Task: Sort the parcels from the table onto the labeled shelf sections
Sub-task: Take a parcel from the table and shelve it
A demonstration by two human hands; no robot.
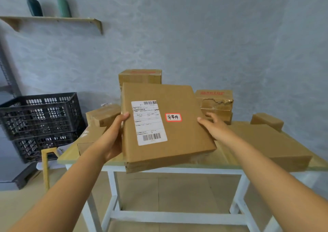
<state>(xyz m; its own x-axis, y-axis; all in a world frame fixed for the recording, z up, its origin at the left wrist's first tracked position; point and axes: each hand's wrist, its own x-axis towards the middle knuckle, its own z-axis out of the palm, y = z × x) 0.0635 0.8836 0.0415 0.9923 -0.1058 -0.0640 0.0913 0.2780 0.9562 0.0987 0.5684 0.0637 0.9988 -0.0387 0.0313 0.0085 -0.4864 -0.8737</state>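
Parcel (165,125), clasped at both side edges by left hand (113,139) and right hand (213,125) above the tabletop's (229,159) front edge, should stay label-up until its red-bordered tag (173,117) is read.

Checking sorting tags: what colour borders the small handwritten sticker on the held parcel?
Red, around a white sticker; head view.

Both my arms are bare from the elbow down to the fingers, and no sleeve edge shows anywhere on them. My left hand (113,137) has no glove, no ring and no watch or band at the wrist, and my right hand (215,125) is the same, with nothing worn on it. The nails I can see, on the thumb of each hand, are short and plain, without any polish.
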